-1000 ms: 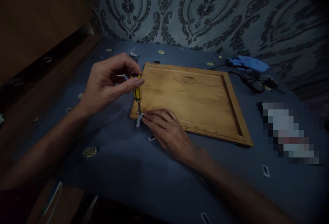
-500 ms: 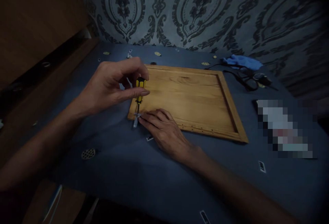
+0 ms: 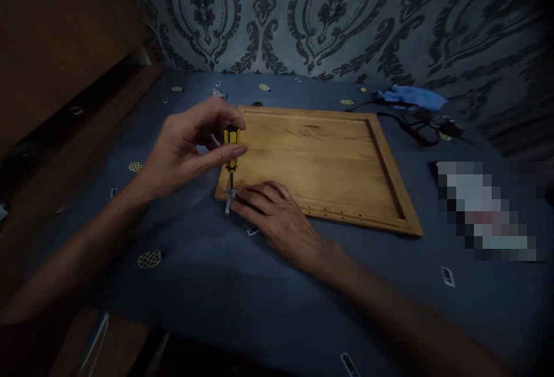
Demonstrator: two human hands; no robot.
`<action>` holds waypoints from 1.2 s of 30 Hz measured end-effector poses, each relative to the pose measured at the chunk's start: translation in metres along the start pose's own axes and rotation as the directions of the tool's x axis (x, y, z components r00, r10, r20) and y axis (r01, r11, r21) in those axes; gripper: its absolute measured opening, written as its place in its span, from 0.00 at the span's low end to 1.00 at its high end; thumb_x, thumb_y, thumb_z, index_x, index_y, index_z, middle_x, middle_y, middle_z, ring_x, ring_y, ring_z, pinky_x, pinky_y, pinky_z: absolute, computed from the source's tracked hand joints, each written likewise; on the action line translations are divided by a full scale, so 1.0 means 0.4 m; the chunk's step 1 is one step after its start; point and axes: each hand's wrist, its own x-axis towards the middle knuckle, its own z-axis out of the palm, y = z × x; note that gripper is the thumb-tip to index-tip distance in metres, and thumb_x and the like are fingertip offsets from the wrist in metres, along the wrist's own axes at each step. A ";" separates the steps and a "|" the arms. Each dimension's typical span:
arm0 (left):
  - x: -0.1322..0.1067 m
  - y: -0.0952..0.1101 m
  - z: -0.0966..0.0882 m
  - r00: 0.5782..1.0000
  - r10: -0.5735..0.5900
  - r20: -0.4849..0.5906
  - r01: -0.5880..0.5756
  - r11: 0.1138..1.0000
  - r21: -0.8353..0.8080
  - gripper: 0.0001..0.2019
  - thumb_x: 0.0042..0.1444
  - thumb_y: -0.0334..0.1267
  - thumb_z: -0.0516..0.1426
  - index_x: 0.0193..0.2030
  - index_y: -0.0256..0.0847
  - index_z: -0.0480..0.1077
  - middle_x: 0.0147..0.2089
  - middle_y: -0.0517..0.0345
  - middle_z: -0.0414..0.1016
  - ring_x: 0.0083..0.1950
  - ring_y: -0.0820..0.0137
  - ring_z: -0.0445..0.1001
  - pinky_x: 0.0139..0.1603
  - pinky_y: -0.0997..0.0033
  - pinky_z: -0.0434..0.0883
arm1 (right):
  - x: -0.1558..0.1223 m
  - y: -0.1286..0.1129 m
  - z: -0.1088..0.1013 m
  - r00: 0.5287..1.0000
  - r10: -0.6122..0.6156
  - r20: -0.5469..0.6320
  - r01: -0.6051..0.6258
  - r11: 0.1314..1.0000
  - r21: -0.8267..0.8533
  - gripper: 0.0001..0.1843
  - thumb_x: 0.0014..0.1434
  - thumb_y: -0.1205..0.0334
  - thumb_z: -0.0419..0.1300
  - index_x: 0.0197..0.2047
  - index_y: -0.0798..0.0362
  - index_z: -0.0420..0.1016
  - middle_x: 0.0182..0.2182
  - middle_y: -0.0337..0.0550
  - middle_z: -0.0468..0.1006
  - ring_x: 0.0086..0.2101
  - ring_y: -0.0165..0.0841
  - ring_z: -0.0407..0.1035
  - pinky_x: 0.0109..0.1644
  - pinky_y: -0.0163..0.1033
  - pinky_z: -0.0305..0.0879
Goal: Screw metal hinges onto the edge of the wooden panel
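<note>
My left hand (image 3: 190, 140) grips a small yellow-and-black screwdriver (image 3: 232, 136) by its handle, between thumb and fingers. The screwdriver stands nearly upright, its tip down at a small metal hinge (image 3: 228, 202). That hinge sits at the near left corner of a framed wooden panel (image 3: 320, 157) and sticks out past its edge. Across the panel's near edge lies my right hand (image 3: 281, 215), palm down with fingers stretched out and fingertips beside the hinge. Whether they touch the hinge I cannot tell. The screw under the tip is too small to make out.
A blue patterned cloth (image 3: 194, 302) covers the table. At the back right lie a crumpled blue item (image 3: 409, 97) and dark glasses (image 3: 415, 134). A blurred-out flat object (image 3: 485, 209) is on the right. Another small metal piece (image 3: 219, 93) lies behind my left hand. Wooden furniture (image 3: 64, 36) borders the left.
The view has shifted slightly. My left hand still holds the screwdriver at the hinge, its fingers barely moved on the handle. My right hand stays on the panel.
</note>
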 end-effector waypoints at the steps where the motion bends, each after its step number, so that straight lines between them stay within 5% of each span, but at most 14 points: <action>1: -0.001 -0.001 0.000 1.000 0.009 0.002 -0.009 1.000 -0.005 0.08 0.64 0.43 0.67 0.47 0.48 0.76 0.39 0.62 0.74 0.34 0.74 0.74 0.30 0.73 0.75 | 0.000 0.000 0.000 1.000 -0.002 -0.007 0.002 1.000 -0.001 0.18 0.75 0.72 0.51 0.60 0.55 0.78 0.54 0.50 0.84 0.55 0.41 0.71 0.62 0.51 0.65; 18: -0.002 -0.018 0.001 0.996 0.056 -0.067 -0.056 0.998 0.001 0.11 0.60 0.35 0.70 0.47 0.49 0.77 0.39 0.60 0.76 0.33 0.71 0.77 0.28 0.72 0.78 | 0.007 -0.011 -0.007 0.999 0.039 0.002 -0.039 0.999 0.018 0.14 0.77 0.67 0.53 0.57 0.55 0.80 0.56 0.47 0.83 0.57 0.41 0.71 0.62 0.50 0.67; 22: 0.002 -0.028 -0.002 0.983 0.174 -0.053 -0.172 0.984 0.051 0.14 0.60 0.33 0.70 0.50 0.46 0.76 0.40 0.61 0.76 0.35 0.73 0.78 0.29 0.76 0.79 | 0.007 -0.011 -0.004 0.999 0.047 0.000 -0.047 0.999 0.022 0.15 0.77 0.67 0.54 0.57 0.55 0.80 0.55 0.47 0.84 0.57 0.41 0.72 0.62 0.50 0.67; 36: 0.002 -0.046 -0.001 0.981 0.191 -0.037 -0.190 0.981 0.049 0.16 0.60 0.41 0.71 0.54 0.48 0.77 0.41 0.60 0.74 0.35 0.72 0.78 0.27 0.75 0.78 | 0.012 -0.017 -0.014 0.997 0.060 0.038 -0.060 0.998 -0.005 0.14 0.76 0.67 0.55 0.57 0.53 0.81 0.55 0.47 0.84 0.57 0.41 0.71 0.63 0.49 0.67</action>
